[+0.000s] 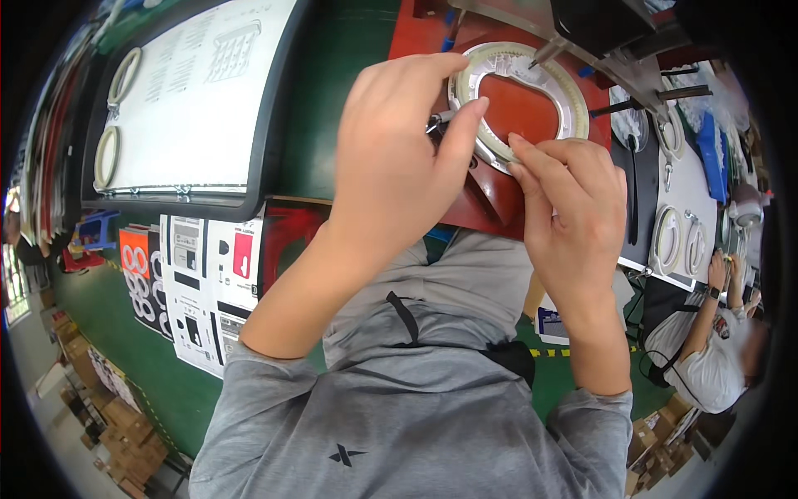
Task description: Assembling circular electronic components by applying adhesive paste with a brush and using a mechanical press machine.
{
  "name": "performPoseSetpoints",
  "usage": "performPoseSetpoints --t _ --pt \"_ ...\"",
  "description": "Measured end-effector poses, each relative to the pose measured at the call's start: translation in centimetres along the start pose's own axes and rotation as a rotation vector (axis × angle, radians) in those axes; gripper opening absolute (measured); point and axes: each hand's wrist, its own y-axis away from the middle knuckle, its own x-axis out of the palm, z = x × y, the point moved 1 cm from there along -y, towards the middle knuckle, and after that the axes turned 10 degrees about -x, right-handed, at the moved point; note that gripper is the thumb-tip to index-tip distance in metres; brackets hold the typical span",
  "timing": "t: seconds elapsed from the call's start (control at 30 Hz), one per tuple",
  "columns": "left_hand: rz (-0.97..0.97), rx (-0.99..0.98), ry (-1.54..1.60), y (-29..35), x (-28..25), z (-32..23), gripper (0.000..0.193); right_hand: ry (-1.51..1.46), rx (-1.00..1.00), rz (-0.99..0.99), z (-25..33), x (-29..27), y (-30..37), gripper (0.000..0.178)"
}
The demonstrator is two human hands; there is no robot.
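A white ring-shaped plastic housing (568, 91) with a pale yellowish band lies on a red plate (519, 108) at the work station. My left hand (399, 137) grips the ring's left side, index fingertip at its upper left and thumb over the inner edge. With thumb and index finger pinched together, my right hand (573, 200) holds the ring's near rim. Whether a small part sits between those fingertips is hidden. A short metal-and-black fitting (440, 121) sticks out at the ring's left, partly behind my left hand. A pointed metal tip (536, 60) reaches over the ring's far side.
Above the plate stands a metal fixture (611, 71) with dark rods. To the left is a black-edged tray (264, 125) with a white sheet and similar rings (108, 156). More rings (667, 239) lie at the right. A co-worker (706, 358) sits at far right.
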Motion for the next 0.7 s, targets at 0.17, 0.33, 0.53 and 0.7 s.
performPoseSetpoints --t 0.17,0.33,0.53,0.7 --pt "-0.095 0.055 0.062 -0.1 1.8 0.4 0.021 0.027 -0.019 0.024 0.1 0.0 0.0 0.029" --pt "-0.123 -0.044 0.116 -0.2 2.4 0.4 0.021 0.053 -0.082 0.045 -0.5 -0.1 0.0 0.032" --pt "-0.127 -0.079 0.2 -0.7 2.8 0.9 0.02 0.057 -0.107 0.117 -0.7 -0.2 -0.1 0.033" --pt "-0.113 -0.033 0.102 -1.0 2.5 0.9 0.017 0.072 -0.031 0.003 -1.7 -0.3 -0.2 0.034"
